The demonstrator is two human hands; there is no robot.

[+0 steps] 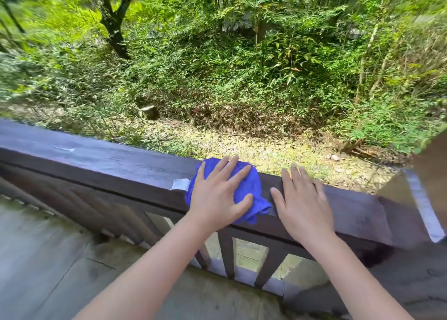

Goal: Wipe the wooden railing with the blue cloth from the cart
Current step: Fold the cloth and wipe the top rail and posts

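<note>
A dark brown wooden railing runs across the view from the left down to the right. A crumpled blue cloth lies on its top, with a white label sticking out at its left. My left hand lies flat on the cloth with fingers spread, pressing it onto the rail. My right hand rests flat on the bare rail just right of the cloth, fingers apart, holding nothing. The cart is not in view.
Vertical balusters stand under the rail. A wooden post rises at the right end. A grey deck floor lies at the lower left. Beyond the rail the ground drops to gravel and dense green bushes.
</note>
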